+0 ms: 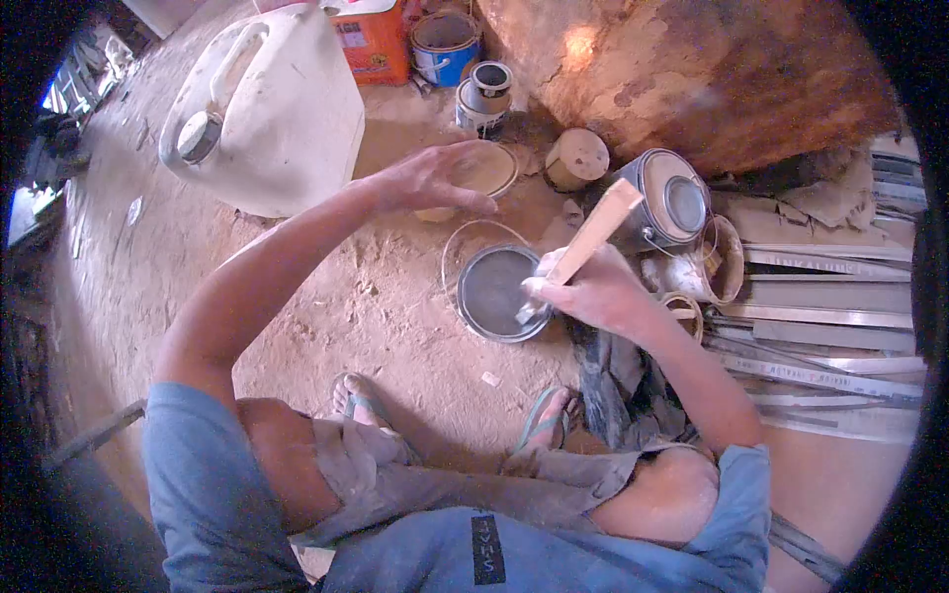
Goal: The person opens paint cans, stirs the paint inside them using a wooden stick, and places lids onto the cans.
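Note:
My right hand (pixel 591 289) is closed round a flat wooden stick (pixel 599 229), which is tilted with its upper end to the right. The stick's pale, coated lower end is at the right side of an open metal can (pixel 482 296) of grey, paint-like stuff. The can stands upright on the ground with its wire handle lowered to the left. Beyond it, my left hand (pixel 432 180) lies over the left side of a round, beige-topped tub (pixel 491 170), thumb and fingers apart. Whether it grips the tub I cannot tell.
A large white jerrycan (pixel 287 109) stands at the left. Behind are an orange bucket (pixel 374 44), a blue tin (pixel 445 49) and a small can (pixel 484 104). A dusty grey can (pixel 672 198) and long metal strips (pixel 820 316) lie to the right.

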The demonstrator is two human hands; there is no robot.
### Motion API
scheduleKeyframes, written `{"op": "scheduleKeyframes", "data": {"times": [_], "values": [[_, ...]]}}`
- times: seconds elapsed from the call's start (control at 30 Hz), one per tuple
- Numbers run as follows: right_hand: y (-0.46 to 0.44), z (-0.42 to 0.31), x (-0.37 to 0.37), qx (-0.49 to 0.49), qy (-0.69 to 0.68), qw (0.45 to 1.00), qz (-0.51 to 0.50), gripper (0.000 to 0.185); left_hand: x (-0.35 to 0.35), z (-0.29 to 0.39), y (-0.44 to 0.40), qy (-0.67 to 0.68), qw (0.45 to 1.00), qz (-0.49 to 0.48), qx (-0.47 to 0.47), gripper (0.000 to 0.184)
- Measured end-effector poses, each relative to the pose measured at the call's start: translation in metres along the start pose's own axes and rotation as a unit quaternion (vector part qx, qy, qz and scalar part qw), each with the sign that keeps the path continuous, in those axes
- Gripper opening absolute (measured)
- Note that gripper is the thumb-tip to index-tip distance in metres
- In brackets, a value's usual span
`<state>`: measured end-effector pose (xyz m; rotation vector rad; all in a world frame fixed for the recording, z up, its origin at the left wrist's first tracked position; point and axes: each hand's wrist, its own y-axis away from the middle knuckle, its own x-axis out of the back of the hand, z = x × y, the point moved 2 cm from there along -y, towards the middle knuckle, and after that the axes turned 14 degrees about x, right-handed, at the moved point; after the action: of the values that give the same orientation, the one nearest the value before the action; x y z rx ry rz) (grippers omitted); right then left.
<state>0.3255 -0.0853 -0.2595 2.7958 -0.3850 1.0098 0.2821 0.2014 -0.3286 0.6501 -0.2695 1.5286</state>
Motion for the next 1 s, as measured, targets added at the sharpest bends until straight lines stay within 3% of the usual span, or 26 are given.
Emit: {"op": "scheduleKeyframes", "data": {"times": [0.1, 0.13, 0.17, 0.23, 0.3, 0.37, 0.4, 0.5, 0.57, 0.63, 0.67, 0.7, 0.77, 0.83, 0.9, 0.97, 1.0], "values": [[-0.002, 0.005, -0.017, -0.010, -0.111, 0.993, 0.029, 0.030, 0.000, 0.009, 0.001, 0.010, 0.999, -0.002, -0.035, 0.112], [-0.004, 0.006, -0.023, 0.064, -0.046, 0.993, 0.088, 0.028, 0.002, 0.019, 0.007, -0.007, 1.000, -0.018, -0.009, 0.104], [-0.003, 0.010, -0.022, 0.057, -0.040, 0.993, 0.093, 0.028, 0.003, 0.026, 0.009, -0.025, 0.999, -0.034, 0.018, 0.097], [-0.008, 0.013, -0.014, 0.159, -0.010, 0.980, 0.117, 0.028, -0.001, 0.018, 0.004, 0.017, 0.998, -0.051, 0.008, 0.097], [-0.006, 0.019, -0.004, 0.137, 0.042, 0.982, 0.119, 0.028, -0.004, 0.010, 0.003, 0.057, 0.996, -0.063, 0.011, 0.096], [-0.005, 0.014, 0.007, 0.070, 0.134, 0.987, 0.057, 0.029, -0.001, 0.007, 0.008, 0.137, 0.986, -0.082, 0.036, 0.104], [-0.001, 0.008, 0.010, -0.006, 0.114, 0.992, 0.049, 0.029, 0.001, 0.007, 0.011, 0.164, 0.982, -0.087, 0.045, 0.107], [0.001, -0.015, 0.010, -0.043, 0.058, 0.997, 0.008, 0.029, 0.005, 0.014, 0.014, 0.129, 0.988, -0.076, 0.040, 0.109], [0.001, -0.010, 0.000, -0.028, 0.017, 0.999, 0.007, 0.026, 0.005, 0.015, 0.013, -0.005, 1.000, -0.008, 0.010, 0.110], [-0.001, -0.002, -0.012, 0.012, -0.084, 0.995, 0.043, 0.023, 0.006, 0.021, 0.015, 0.000, 1.000, -0.007, 0.013, 0.111], [-0.003, 0.004, -0.017, 0.075, -0.080, 0.991, 0.075, 0.021, 0.006, 0.023, 0.016, 0.007, 1.000, -0.006, 0.017, 0.112], [-0.004, 0.004, -0.016, 0.075, -0.080, 0.991, 0.075, 0.021, 0.007, 0.022, 0.014, 0.007, 1.000, -0.007, 0.017, 0.112], [-0.006, 0.004, -0.005, 0.153, 0.050, 0.975, 0.153, 0.022, 0.012, 0.019, 0.006, 0.085, 0.996, -0.040, 0.012, 0.111], [-0.005, 0.011, 0.005, 0.191, 0.081, 0.968, 0.140, 0.024, 0.023, 0.014, -0.002, 0.122, 0.993, -0.006, 0.007, 0.110], [-0.004, 0.011, 0.013, 0.047, 0.165, 0.985, 0.018, 0.025, 0.036, 0.014, -0.006, 0.157, 0.987, 0.029, 0.000, 0.109], [-0.003, -0.002, 0.010, 0.040, 0.142, 0.988, 0.036, 0.025, 0.050, 0.021, -0.006, 0.076, 0.992, 0.097, 0.010, 0.110], [-0.002, -0.003, 0.006, 0.014, 0.061, 0.998, 0.028, 0.023, 0.051, 0.018, -0.006, 0.153, 0.985, 0.074, 0.012, 0.114]]}}
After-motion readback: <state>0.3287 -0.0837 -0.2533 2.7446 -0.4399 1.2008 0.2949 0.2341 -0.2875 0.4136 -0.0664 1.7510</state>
